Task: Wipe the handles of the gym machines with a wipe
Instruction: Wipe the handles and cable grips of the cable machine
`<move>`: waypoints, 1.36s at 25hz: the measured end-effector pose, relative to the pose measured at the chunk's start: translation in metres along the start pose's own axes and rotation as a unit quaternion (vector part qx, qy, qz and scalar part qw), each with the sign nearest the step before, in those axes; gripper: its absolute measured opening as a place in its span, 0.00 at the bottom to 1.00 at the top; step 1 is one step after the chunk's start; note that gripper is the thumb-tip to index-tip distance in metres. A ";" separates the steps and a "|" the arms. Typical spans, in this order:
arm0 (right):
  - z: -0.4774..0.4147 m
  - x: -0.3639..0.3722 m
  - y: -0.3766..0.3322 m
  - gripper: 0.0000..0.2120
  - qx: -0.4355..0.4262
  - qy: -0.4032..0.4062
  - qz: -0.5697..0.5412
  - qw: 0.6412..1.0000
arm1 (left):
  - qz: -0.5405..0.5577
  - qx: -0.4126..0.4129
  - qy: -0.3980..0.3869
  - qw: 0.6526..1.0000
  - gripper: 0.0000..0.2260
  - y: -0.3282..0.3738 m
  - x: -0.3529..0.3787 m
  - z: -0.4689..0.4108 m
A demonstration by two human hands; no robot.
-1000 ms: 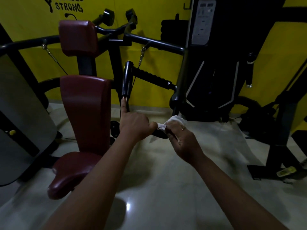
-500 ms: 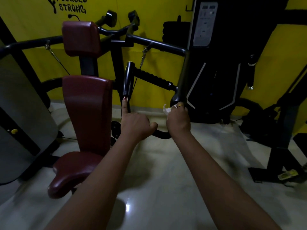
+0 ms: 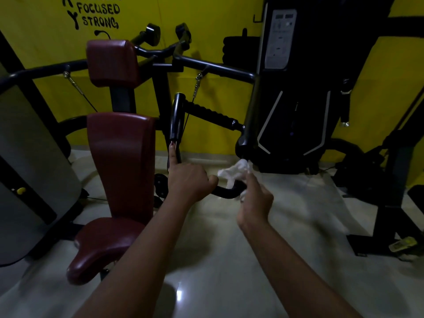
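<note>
Against the yellow wall [image 3: 206,17], my left hand [image 3: 188,180] grips the curved handle [image 3: 226,192] while my right hand [image 3: 254,200] pinches the wipe [image 3: 236,172] at its bend; next I'd rub upward.

Both forearms reach forward, side by side. The left hand [image 3: 188,181] curls round the handle [image 3: 226,192], its index finger stretched straight up. Just to its right, the right hand [image 3: 254,203] pinches the wipe [image 3: 235,171], fingers blurred.
</note>
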State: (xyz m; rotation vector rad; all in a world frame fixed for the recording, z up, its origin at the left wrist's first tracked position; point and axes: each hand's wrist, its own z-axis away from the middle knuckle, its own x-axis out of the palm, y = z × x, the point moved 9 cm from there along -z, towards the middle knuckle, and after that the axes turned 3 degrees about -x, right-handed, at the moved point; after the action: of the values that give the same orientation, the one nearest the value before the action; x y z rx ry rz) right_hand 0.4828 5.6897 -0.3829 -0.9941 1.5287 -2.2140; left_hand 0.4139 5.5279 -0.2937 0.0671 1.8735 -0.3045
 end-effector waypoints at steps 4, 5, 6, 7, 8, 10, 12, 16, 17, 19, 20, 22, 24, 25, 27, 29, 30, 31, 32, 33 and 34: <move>0.002 0.020 0.045 0.13 0.228 -0.041 -0.267 0.935 | -0.003 -0.001 0.003 1.000 0.28 0.000 0.000 0.000; 0.001 0.026 0.047 0.16 0.240 -0.060 -0.278 0.928 | -0.002 0.000 0.004 1.000 0.28 0.000 0.000 0.000; 0.001 0.030 0.050 0.17 0.251 -0.075 -0.285 0.922 | 0.000 0.001 0.004 1.000 0.28 0.000 0.000 0.000; 0.004 0.033 0.053 0.16 0.260 -0.088 -0.289 0.917 | 0.002 0.001 0.003 1.000 0.29 0.000 0.001 0.000; 0.009 0.034 0.053 0.14 0.258 -0.099 -0.289 0.917 | 0.001 0.000 0.002 1.000 0.30 -0.001 0.001 0.000; 0.023 0.029 0.050 0.08 0.241 -0.109 -0.270 0.926 | 0.000 0.000 -0.002 1.000 0.31 0.000 0.000 0.000; 0.035 0.009 0.045 0.05 0.187 -0.073 -0.199 0.959 | 0.004 0.002 -0.005 1.000 0.30 0.000 0.001 0.000; 0.053 -0.014 -0.008 0.11 -0.169 -0.015 0.210 0.963 | 0.009 0.006 -0.003 1.000 0.29 0.000 0.003 -0.001; 0.062 -0.007 -0.016 0.13 -0.262 -0.019 0.259 0.929 | 0.015 0.012 -0.002 1.000 0.28 0.001 0.003 0.000; 0.079 0.011 -0.019 0.13 -0.415 -0.051 0.310 0.854 | 0.039 0.025 0.013 0.999 0.25 0.002 0.000 0.001; 0.085 0.020 -0.019 0.12 -0.480 -0.066 0.347 0.803 | 0.064 0.031 0.028 0.997 0.22 0.002 -0.003 0.001; 0.093 0.033 -0.022 0.10 -0.580 -0.093 0.403 0.702 | 0.164 0.046 0.088 0.982 0.13 -0.005 -0.011 0.002; 0.096 0.047 -0.029 0.05 -0.613 -0.139 0.414 0.658 | 0.324 0.034 0.180 0.928 0.14 -0.024 -0.027 0.005; 0.096 0.059 -0.031 0.04 -0.611 -0.170 0.420 0.649 | 0.398 0.009 0.216 0.892 0.15 -0.037 -0.035 0.007; 0.099 0.088 -0.026 0.05 -0.593 -0.232 0.436 0.636 | 0.487 -0.059 0.242 0.837 0.16 -0.057 -0.040 0.009; 0.104 0.118 -0.018 0.10 -0.567 -0.298 0.421 0.643 | 0.534 -0.124 0.230 0.804 0.15 -0.072 -0.040 0.007; 0.107 0.128 -0.014 0.13 -0.554 -0.338 0.405 0.645 | 0.551 -0.144 0.220 0.792 0.14 -0.080 -0.036 0.005; 0.110 0.133 -0.012 0.15 -0.546 -0.378 0.387 0.640 | 0.567 -0.157 0.206 0.782 0.13 -0.086 -0.032 0.004; 0.113 0.132 -0.012 0.17 -0.555 -0.405 0.370 0.626 | 0.589 -0.164 0.188 0.769 0.12 -0.092 -0.027 0.002; 0.114 0.126 -0.013 0.16 -0.582 -0.412 0.363 0.600 | 0.612 -0.168 0.172 0.753 0.11 -0.098 -0.023 0.001; 0.114 0.116 -0.014 0.15 -0.620 -0.396 0.367 0.569 | 0.640 -0.168 0.157 0.733 0.10 -0.103 -0.020 0.000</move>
State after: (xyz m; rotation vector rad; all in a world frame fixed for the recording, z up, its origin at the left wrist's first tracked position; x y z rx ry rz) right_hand 0.4771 5.5477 -0.3028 -1.0054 2.1885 0.2017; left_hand 0.3997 5.4305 -0.2570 1.1620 1.7375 1.0576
